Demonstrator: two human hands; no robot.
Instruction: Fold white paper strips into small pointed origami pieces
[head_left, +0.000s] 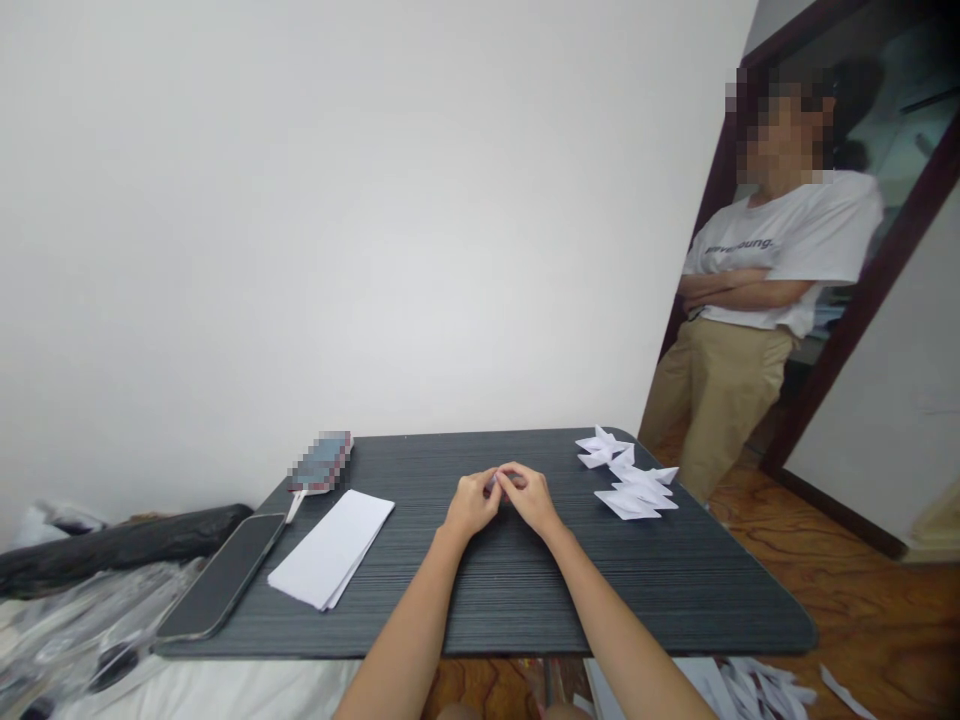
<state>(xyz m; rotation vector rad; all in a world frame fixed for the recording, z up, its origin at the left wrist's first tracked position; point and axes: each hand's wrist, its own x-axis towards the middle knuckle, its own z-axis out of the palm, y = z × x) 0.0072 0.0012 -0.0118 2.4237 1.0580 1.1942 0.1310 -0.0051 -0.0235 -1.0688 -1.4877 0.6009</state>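
Observation:
Above the middle of the table, my left hand (476,503) and my right hand (528,496) meet at the fingertips. Both are closed in a pinch around a small pale piece of paper (495,480), mostly hidden by the fingers. To the right lie several folded white paper boats (637,488) with pointed ends, grouped close together. A stack of white paper sheets (334,548) rests flat to the left of my hands.
The dark table (517,620) stands against a white wall. On its left are a phone (225,578) and a blurred-out device (322,463) with a white cable. A person (772,240) leans by the doorway with folded arms. Paper strips (765,688) lie below the front edge.

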